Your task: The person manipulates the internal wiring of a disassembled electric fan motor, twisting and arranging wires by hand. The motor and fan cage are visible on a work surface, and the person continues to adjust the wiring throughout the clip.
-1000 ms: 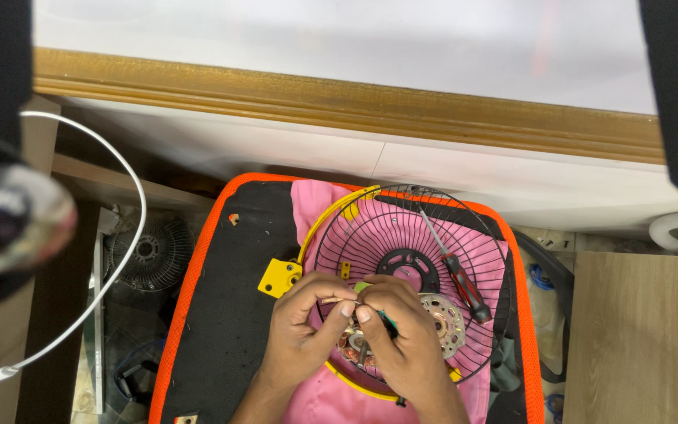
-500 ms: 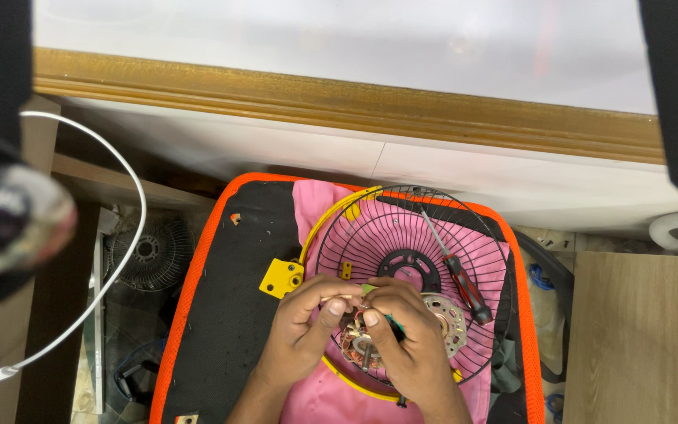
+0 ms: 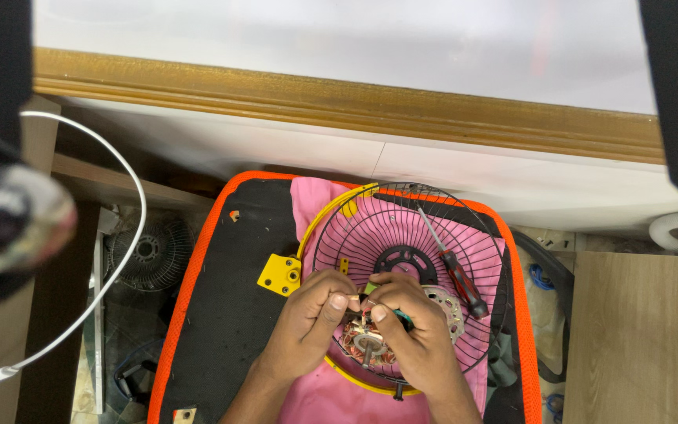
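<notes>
Left hand (image 3: 308, 318) and right hand (image 3: 413, 326) pinching copper-wound motor (image 3: 366, 345), inside black wire fan guard (image 3: 410, 275), red-handled screwdriver (image 3: 464, 284) nearby.

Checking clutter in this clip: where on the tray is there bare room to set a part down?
Bare: the black mat between the orange rim and yellow bracket. Crowded: the fan guard, holding the screwdriver, motor, left hand and right hand.

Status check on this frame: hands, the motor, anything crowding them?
Left hand and right hand both pinching at the copper-wound motor, inside the black wire fan guard. Red-handled screwdriver lies loose on the guard, just right of the hands.
</notes>
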